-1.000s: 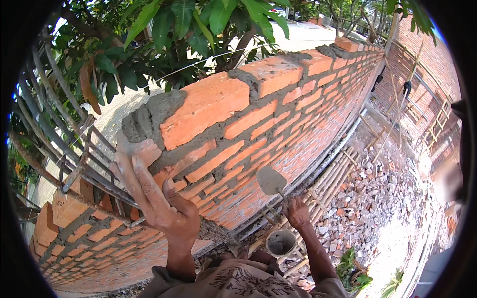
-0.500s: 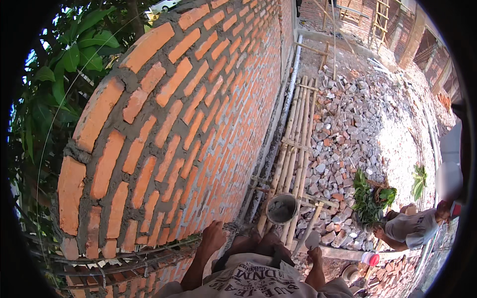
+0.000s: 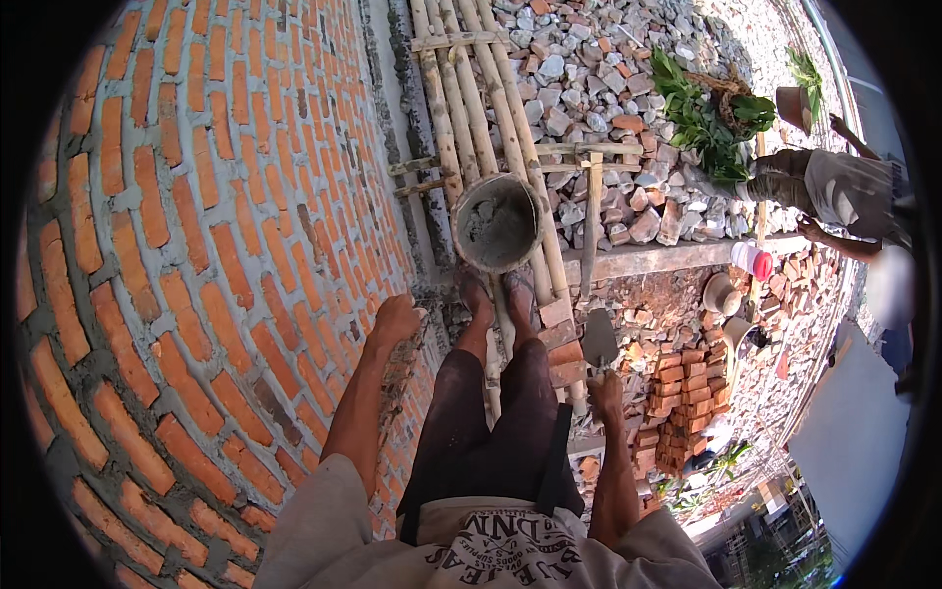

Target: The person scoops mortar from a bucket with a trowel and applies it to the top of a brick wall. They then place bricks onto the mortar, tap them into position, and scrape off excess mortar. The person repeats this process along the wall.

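My right hand (image 3: 606, 393) is wrapped round the handle of a trowel (image 3: 600, 339), whose grey pointed blade stands up and away from me. My left hand (image 3: 396, 320) is closed beside the brick wall (image 3: 196, 260); its fingertips are partly hidden, and I cannot make out what they hold, if anything. Just beyond my feet a round bucket (image 3: 497, 265) rests on the bamboo poles (image 3: 469, 103), with grey mortar (image 3: 489, 224) inside. Neither hand touches the bucket. A few bricks (image 3: 563, 348) lie to the right of my feet.
Broken rubble (image 3: 579, 88) covers the ground right of the poles. An upright wooden stake (image 3: 592, 221) stands near the bucket. Stacked bricks (image 3: 682, 393) lie to the right. A co-worker (image 3: 844, 191) stands at the far right, near a white container with a red lid (image 3: 753, 260).
My view has tilted downward and turned, bringing my legs and feet fully into sight. The trowel remains in my right hand. The co-worker has shifted posture, and one arm now reaches toward a container.
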Tool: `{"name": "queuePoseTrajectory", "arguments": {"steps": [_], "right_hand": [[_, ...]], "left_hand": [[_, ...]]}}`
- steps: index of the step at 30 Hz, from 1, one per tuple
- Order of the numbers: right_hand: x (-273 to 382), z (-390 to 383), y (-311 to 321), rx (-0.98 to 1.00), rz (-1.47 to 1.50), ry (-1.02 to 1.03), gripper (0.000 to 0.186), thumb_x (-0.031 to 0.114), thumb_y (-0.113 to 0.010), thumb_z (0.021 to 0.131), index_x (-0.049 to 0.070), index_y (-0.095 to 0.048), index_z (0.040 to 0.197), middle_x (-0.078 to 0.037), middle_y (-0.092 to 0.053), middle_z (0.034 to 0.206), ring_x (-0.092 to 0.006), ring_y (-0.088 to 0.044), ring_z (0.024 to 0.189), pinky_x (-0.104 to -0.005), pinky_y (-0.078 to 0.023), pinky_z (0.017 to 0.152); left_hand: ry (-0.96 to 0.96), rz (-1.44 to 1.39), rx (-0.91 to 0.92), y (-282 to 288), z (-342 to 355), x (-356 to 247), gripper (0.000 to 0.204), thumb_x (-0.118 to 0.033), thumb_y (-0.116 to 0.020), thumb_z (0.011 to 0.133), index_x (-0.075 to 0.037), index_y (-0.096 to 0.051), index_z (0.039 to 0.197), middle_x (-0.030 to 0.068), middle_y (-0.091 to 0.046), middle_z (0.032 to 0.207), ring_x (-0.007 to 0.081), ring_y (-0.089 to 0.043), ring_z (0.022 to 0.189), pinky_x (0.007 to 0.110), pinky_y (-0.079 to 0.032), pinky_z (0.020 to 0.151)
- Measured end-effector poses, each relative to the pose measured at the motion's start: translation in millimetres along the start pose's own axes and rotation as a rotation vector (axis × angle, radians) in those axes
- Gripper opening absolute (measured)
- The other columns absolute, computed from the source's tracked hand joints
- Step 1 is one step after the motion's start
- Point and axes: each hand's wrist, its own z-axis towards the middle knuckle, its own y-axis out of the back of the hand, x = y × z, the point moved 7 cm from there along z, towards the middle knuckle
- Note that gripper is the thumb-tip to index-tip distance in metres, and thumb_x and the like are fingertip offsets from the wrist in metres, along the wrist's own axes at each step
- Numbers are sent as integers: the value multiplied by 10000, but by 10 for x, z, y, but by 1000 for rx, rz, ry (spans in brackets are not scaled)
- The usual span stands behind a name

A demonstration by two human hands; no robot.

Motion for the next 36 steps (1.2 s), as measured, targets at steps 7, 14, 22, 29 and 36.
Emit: {"name": "queuePoseTrajectory", "arguments": {"steps": [7, 14, 22, 29, 36], "right_hand": [[-90, 151, -864, -124, -138, 65, 359, 284, -687, 889, -26, -548, 1006, -144, -604, 627, -250, -600, 511, -382, -452, 454], [-371, 331, -1031, -73, -134, 58, 330, 149, -672, 901, -30, -528, 1139, -148, -577, 647, -242, -562, 529, -405, -422, 467], [-61, 1072, -852, -105, -101, 88, 345, 195, -655, 921, -54, -555, 1137, -286, -619, 738, -456, -628, 677, -493, -471, 584], [556, 1736, -711, -199, -103, 370, 361, 195, -648, 921, -45, -550, 1172, -276, -620, 771, -452, -616, 696, -504, -478, 598], [1328, 2376, -810, -257, -198, 791, 301, 143, -598, 933, -43, -536, 1161, -260, -597, 912, -422, -619, 716, -482, -500, 661]], "left_hand": [[-520, 103, -373, 445, 2362, -1757, 327, -264, -577, 964, 59, -624, 976, 251, -645, 969, 419, -634, 895, 534, -508, 792], [-582, 342, -385, -76, 3721, -2494, 450, -325, -564, 954, -11, -609, 1273, 226, -613, 1209, 387, -594, 1116, 489, -487, 957], [-668, 514, -265, -83, 3782, -2396, 506, -419, -568, 931, 34, -628, 1148, 263, -636, 999, 431, -593, 990, 501, -466, 919], [-689, 147, -102, -16, 3386, -1865, 638, -459, -576, 970, 113, -544, 1250, 325, -631, 1056, 408, -634, 1024, 537, -487, 855], [-613, -191, -753, 325, 3282, -1543, 405, -309, -610, 964, 51, -622, 1148, 333, -646, 1016, 453, -645, 960, 544, -496, 790]]}}
